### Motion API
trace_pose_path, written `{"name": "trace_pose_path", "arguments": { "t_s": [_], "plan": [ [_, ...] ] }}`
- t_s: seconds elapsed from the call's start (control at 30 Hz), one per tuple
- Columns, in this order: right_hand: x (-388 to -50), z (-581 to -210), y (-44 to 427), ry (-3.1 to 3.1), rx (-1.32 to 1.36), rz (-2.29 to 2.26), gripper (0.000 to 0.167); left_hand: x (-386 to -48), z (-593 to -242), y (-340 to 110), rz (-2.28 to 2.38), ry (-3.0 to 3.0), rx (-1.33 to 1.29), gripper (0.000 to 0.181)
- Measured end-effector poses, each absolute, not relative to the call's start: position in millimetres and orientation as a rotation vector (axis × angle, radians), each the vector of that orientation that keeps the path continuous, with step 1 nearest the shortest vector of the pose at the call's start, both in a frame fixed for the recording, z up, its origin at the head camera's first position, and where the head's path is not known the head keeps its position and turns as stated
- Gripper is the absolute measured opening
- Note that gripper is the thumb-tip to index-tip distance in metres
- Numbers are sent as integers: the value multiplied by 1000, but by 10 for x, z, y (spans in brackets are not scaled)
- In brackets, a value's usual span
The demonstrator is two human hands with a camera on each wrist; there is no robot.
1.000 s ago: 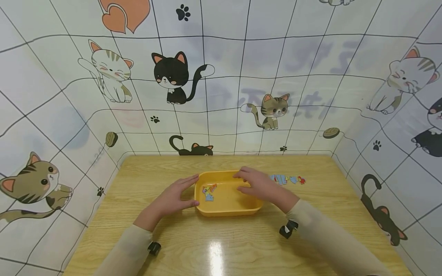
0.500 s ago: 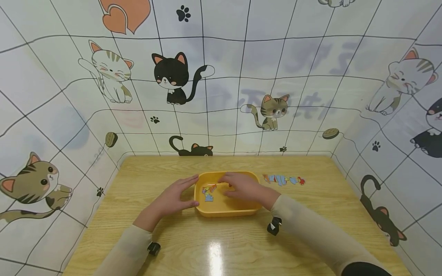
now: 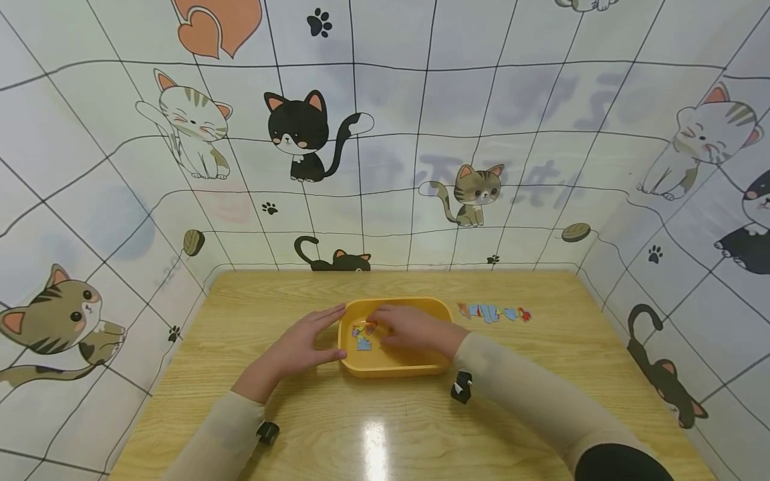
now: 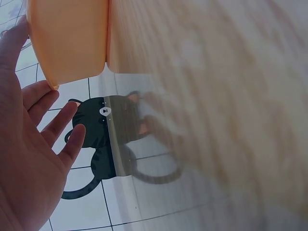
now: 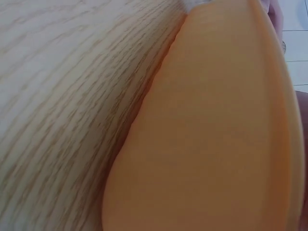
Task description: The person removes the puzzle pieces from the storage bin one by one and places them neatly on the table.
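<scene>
A yellow plastic tray (image 3: 394, 369) stands on the wooden table. My left hand (image 3: 305, 342) rests at its left end, thumb and forefinger spread along the rim. In the left wrist view the fingers (image 4: 41, 94) lie against the tray wall. Inside, toward the left, sit several small colourful flat pieces like jigsaw pieces (image 3: 363, 343). Over the tray reaches my right hand (image 3: 412, 329), its fingertips beside or on the orange piece; contact is hard to see. Thumb and forefinger look apart. The right wrist view shows the tray's outer wall (image 5: 202, 120) and hides most of that hand.
A row of similar colourful pieces (image 3: 490, 313) lies on the table (image 3: 289, 421) beyond the tray's right end. Cat-patterned sheeting (image 3: 391, 167) rises behind the table and at both sides. Both wrists carry small black devices (image 3: 461, 387).
My right hand has moved left across the tray to the small pieces, uncovering the left end of the row on the table. The left hand stays at the rim.
</scene>
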State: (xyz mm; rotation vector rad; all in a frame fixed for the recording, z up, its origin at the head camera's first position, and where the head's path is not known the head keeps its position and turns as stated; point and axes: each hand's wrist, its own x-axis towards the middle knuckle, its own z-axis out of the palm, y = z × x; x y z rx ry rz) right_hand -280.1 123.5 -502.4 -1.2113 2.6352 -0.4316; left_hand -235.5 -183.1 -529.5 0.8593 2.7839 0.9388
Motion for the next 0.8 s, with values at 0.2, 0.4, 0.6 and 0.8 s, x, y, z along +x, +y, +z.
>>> {"name": "trace_pose_path", "arguments": {
  "t_s": [0.2, 0.4, 0.6, 0.8],
  "plan": [
    [-2864, -5085, 1197, 2624, -1185, -419, 48, -2354, -5295, -1830, 935, 2781, 848, 92],
    [-2884, -5125, 1203, 2600, -1187, -406, 48, -2359, -5302, -1833, 934, 2779, 854, 92],
    [-2861, -5119, 1208, 2580, -1227, -405, 40, -2364, -5303, -1835, 932, 2780, 851, 92],
    [-2829, -5106, 1209, 2546, -1247, -454, 35, -2362, -5301, -1835, 926, 2780, 840, 92]
  ]
}}
